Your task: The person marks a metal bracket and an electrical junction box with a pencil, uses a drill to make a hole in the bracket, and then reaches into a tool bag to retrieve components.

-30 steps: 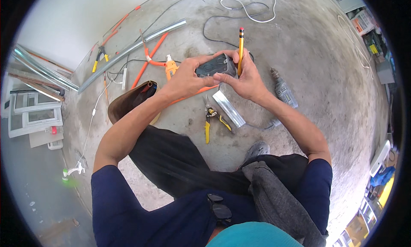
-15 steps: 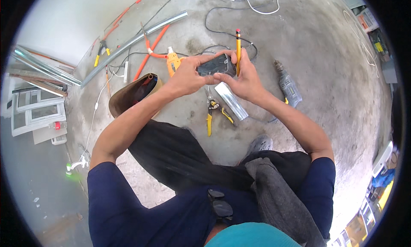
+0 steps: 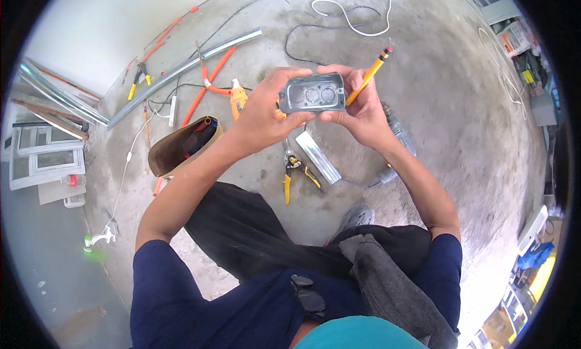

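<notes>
The metal box (image 3: pixel 312 93) has been turned, its open inside now facing up.

Bare grey concrete floor (image 3: pixel 448 119), stained. On it: yellow-handled snips (image 3: pixel 293 175) just beside a short metal channel piece (image 3: pixel 321 157); long metal channel (image 3: pixel 181 68); orange conduit lengths (image 3: pixel 203 89); white cable loop (image 3: pixel 351 19); brown open tool bag (image 3: pixel 181 144).

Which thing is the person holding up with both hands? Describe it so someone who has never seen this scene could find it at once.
Start at the concrete floor strewn with tools, then look above it where the left hand and right hand meet. Between them is a small grey metal box, rectangular with rounded corners. Unlike the yellow pencil beside it, it shows two round knockouts in its back.
</notes>
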A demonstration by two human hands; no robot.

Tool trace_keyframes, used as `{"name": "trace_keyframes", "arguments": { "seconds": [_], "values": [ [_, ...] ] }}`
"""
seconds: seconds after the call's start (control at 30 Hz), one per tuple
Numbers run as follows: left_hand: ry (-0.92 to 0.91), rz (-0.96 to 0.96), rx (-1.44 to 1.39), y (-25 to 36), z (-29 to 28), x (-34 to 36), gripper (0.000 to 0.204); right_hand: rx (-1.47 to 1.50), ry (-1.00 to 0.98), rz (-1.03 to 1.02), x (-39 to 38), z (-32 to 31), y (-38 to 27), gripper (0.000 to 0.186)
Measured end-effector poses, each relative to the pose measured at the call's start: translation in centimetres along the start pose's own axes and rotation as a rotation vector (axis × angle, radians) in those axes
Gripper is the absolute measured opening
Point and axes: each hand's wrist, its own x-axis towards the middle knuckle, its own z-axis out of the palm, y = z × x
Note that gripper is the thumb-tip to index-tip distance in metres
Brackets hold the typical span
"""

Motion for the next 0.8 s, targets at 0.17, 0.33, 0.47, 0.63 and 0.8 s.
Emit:
{"name": "trace_keyframes", "arguments": {
  "seconds": [0.17,0.33,0.47,0.63,0.8],
  "values": [
    [0.308,0.208,-0.114,2.3,0.2,1.0,0.072,0.039,-0.031,-0.133,2.1,0.1,-2.8,0.068],
    [0.284,0.219,-0.157,3.1,-0.3,1.5,0.076,0.072,-0.086,-0.184,3.1,-0.2,-4.9,0.066],
    [0.220,0.188,-0.222,3.7,-0.7,0.6,0.076,0.095,-0.091,-0.184,3.0,-0.1,-5.1,0.065],
    [0.178,0.124,-0.235,3.2,-0.5,-0.2,0.075,0.093,-0.117,-0.158,2.9,0.0,-4.8,0.066],
    [0.138,0.183,-0.136,2.1,-1.1,0.9,0.071,0.058,-0.110,-0.032,2.6,-1.2,-4.5,0.063]
  ]
}}
